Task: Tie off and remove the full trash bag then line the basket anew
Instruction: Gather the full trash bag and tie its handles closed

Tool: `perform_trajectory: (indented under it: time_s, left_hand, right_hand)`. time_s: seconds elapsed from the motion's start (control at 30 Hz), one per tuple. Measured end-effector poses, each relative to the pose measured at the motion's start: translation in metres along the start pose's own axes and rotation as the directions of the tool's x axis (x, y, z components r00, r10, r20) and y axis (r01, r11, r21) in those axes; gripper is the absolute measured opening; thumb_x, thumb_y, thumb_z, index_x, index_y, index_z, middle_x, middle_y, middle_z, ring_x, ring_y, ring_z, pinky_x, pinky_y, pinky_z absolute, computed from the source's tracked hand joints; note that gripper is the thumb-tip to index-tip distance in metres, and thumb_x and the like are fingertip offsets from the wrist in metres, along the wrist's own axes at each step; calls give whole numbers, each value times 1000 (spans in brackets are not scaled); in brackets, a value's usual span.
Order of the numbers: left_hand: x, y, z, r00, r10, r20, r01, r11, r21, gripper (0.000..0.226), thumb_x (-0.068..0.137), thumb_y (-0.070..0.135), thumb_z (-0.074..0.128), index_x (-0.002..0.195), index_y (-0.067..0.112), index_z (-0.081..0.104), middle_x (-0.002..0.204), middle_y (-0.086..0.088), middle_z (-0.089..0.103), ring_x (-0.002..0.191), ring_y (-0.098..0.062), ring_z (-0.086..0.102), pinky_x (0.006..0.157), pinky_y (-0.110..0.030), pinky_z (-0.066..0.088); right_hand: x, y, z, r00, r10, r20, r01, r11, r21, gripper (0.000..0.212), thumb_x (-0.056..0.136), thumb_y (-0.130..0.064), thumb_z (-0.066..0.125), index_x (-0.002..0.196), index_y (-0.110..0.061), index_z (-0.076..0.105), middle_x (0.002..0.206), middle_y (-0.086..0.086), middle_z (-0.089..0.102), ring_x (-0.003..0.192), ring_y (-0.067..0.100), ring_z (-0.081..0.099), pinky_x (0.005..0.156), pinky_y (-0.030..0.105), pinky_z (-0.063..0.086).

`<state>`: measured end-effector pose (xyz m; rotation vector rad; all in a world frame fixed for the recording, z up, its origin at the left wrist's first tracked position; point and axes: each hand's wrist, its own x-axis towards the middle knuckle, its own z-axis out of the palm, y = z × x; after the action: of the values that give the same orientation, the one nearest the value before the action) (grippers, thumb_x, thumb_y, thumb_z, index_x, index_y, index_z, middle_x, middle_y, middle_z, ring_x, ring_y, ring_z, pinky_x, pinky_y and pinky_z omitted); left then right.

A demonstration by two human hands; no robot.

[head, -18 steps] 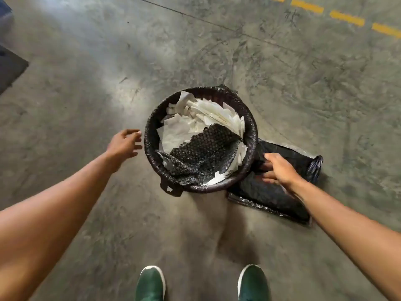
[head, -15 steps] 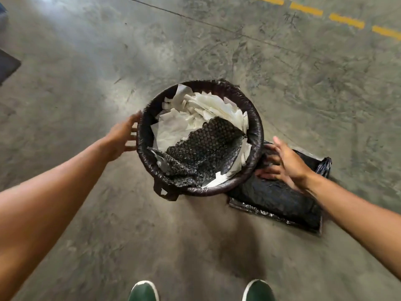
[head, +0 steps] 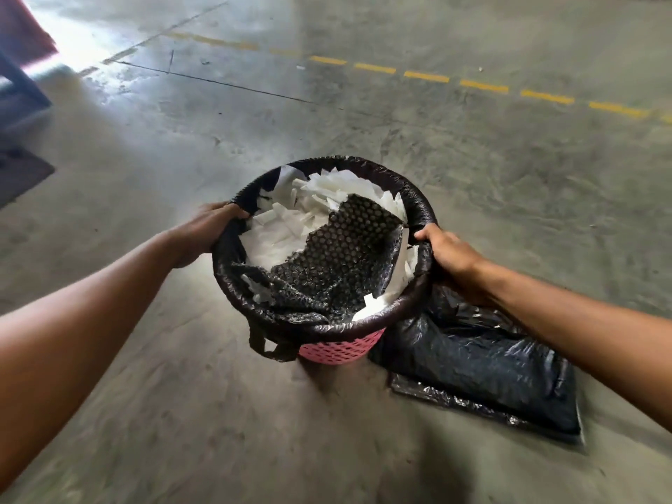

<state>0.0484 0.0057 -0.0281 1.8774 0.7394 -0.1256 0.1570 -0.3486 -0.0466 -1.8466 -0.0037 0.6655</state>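
A pink perforated basket (head: 343,346) stands on the concrete floor, lined with a black trash bag (head: 418,200) folded over its rim. White paper scraps (head: 320,198) and a piece of black bubble wrap (head: 349,249) fill the bag. My left hand (head: 207,231) grips the bag's edge at the left rim, where the plastic is pulled up off the rim. On the right rim, my right hand (head: 449,254) is closed on the bag's edge. A flat folded black bag (head: 487,369) lies on the floor just right of the basket, under my right forearm.
A dashed yellow line (head: 483,85) crosses the concrete floor beyond the basket. A dark mat (head: 18,176) and a blue frame (head: 22,89) sit at the far left edge.
Both hands moved in from beside the basket and closed on the bag's rim. My right hand left the flat bag on the floor. The camera dropped lower and tilted forward.
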Motion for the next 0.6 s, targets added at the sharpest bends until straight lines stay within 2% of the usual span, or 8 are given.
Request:
perform_trajectory:
  time_s: [0.07, 0.13, 0.2, 0.3, 0.37, 0.43, 0.5, 0.6]
  left_hand:
    - [-5, -6, -5, 1000, -7, 24, 6, 1000, 31, 25, 97, 27, 58, 113, 13, 69, 108, -15, 69, 79, -24, 64, 55, -22, 56]
    - [-7, -8, -15, 998, -13, 57, 8, 996, 85, 29, 92, 32, 64, 114, 14, 71, 109, -12, 69, 90, -24, 62, 73, -29, 53]
    - [-12, -7, -24, 995, -35, 95, 28, 997, 73, 34, 86, 37, 69, 113, 18, 72, 109, -10, 69, 95, -24, 58, 81, -36, 46]
    - [-12, -6, -29, 989, -92, 116, 112, 978, -176, 48, 80, 53, 67, 118, 23, 71, 104, -10, 67, 86, -22, 60, 81, -35, 47]
    - [-10, -9, -24, 983, -114, 146, 153, 942, -297, 39, 96, 48, 55, 110, 16, 73, 92, -5, 71, 77, -18, 68, 74, -30, 55]
    - [-9, -12, -22, 970, -114, 214, 178, 934, -311, 40, 104, 34, 48, 98, 10, 79, 89, -5, 79, 74, -14, 75, 65, -27, 61]
    - [-6, -16, -25, 965, -119, 232, 186, 938, -291, 36, 104, 25, 49, 103, 0, 76, 89, -8, 80, 71, -14, 76, 63, -27, 62]
    - [3, -24, -54, 970, -134, 203, 185, 948, -258, 27, 100, 23, 57, 111, 2, 69, 106, -16, 69, 78, -18, 65, 71, -30, 53]
  right_hand:
    - [13, -11, -7, 1000, -18, 21, 19, 997, -70, 28, 95, -35, 47, 83, -19, 66, 81, 15, 60, 62, 24, 53, 61, 33, 44]
    - [27, -21, -15, 997, -13, 82, 20, 996, -89, 26, 93, -34, 49, 79, -20, 65, 86, 17, 56, 61, 23, 51, 61, 33, 44]
    - [38, -31, -19, 987, 12, 163, 7, 993, -115, 22, 88, -38, 52, 83, -22, 65, 91, 16, 56, 65, 22, 54, 65, 33, 46]
    - [44, -32, -24, 972, 104, 213, -89, 993, -80, 48, 87, -62, 51, 100, -20, 71, 95, 14, 70, 77, 24, 64, 71, 32, 52]
    - [50, -25, -34, 964, 165, 208, -171, 985, 14, 59, 88, -70, 45, 97, -15, 64, 70, 10, 64, 53, 20, 57, 53, 23, 45]
    - [59, -21, -43, 960, 205, 190, -222, 972, 72, 42, 98, -51, 42, 74, -16, 46, 48, -2, 43, 32, 9, 33, 37, 16, 24]
    - [64, -20, -51, 955, 220, 200, -249, 960, 129, 34, 101, -28, 40, 67, -19, 37, 42, -7, 35, 26, 3, 24, 27, 14, 14]
    - [67, -27, -53, 943, 245, 224, -281, 949, 145, 35, 96, -28, 48, 63, -23, 37, 43, -9, 29, 27, 4, 20, 29, 15, 9]
